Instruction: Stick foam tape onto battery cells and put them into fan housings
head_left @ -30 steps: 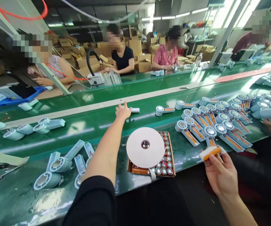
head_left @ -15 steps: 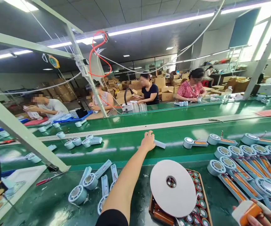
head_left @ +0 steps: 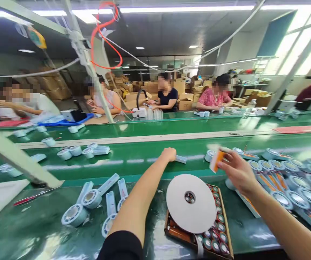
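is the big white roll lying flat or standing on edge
Lying flat: the white roll rests face up on the cardboard tray, centre hole facing upward.

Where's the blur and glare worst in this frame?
Head view: motion blur smears the right hand and its orange part; left hand gripping the pale strip is sharper; windows blow out top right; lights glare off the green belt; edges bend.

Our right hand (head_left: 235, 171) has risen with the orange piece (head_left: 217, 161) toward the far belt; our left hand (head_left: 169, 154) closed.
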`<state>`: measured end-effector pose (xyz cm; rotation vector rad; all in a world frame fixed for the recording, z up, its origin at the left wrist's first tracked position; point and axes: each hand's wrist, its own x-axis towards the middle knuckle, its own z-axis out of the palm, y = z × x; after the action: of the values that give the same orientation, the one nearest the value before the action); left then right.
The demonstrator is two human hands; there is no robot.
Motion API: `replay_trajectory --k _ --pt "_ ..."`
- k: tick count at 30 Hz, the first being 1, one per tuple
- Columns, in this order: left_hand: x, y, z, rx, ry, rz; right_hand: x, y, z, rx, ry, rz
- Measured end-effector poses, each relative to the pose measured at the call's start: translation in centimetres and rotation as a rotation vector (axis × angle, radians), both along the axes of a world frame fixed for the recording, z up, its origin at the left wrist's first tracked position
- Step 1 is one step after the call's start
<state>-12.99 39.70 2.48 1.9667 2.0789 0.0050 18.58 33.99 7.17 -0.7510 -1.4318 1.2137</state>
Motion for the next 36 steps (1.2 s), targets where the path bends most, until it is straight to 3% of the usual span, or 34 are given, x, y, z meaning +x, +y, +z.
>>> replay_trajectory --k 3,7,12,18,26,31,34,36 --pt "-0.8 1.6 0.1 -0.007 -0.030 0.003 -4.5 4.9 0.5 0.226 -0.428 0.107" --pt "-1.5 2.7 0.2 0.040 -0.066 0.020 -9.5 9.5 -1.5 0.275 -0.712 0.157" --pt "-1.0 2.6 -0.1 0.085 -0.101 0.062 -12.6 11.1 -3.8 0.383 -1.057 0.248" --pt "0.0 3.0 -0.9 0.097 -0.150 0.087 -12.1 11.6 -4.6 0.431 -1.345 0.278" --pt "1.0 3.0 -0.5 0.092 -0.181 0.116 -13.3 11.4 -4.2 0.405 -1.510 0.373" --pt "2.5 2.2 1.6 0.093 -0.158 0.128 -14.6 11.4 -1.0 0.350 -1.451 0.371" --pt "4.0 0.4 4.2 0.111 -0.153 0.075 -12.0 9.4 1.5 0.402 -1.276 0.248" --pt "5.1 -2.7 5.5 0.137 -0.173 -0.021 -8.3 6.5 1.8 0.432 -1.155 0.160"
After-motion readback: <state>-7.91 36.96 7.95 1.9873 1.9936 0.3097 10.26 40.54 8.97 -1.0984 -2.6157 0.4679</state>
